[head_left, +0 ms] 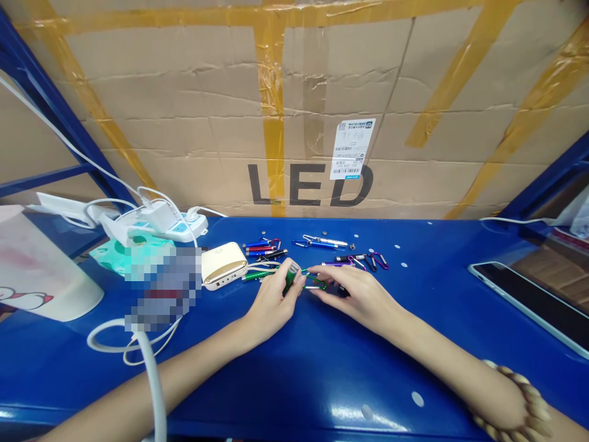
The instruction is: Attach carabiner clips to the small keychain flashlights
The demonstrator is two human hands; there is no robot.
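We're looking at a big cardboard sheet (193,116), printed LED and strapped with yellow tape, standing behind a blue surface (405,368). Out on the right lies a tablet (529,301); over on the left, a power strip (184,227) packed with white plugs, and a cream-and-gold power bank (224,265) nearer the middle. Just ahead, a scatter of carabiner pens (322,242) in blue, purple and black. And there's the action: our left hand (269,304) closes around a green barrel (289,279), while our right hand (354,298) pinches narrow on a green carabiner (315,282) right beside it, fingertips nearly meeting.
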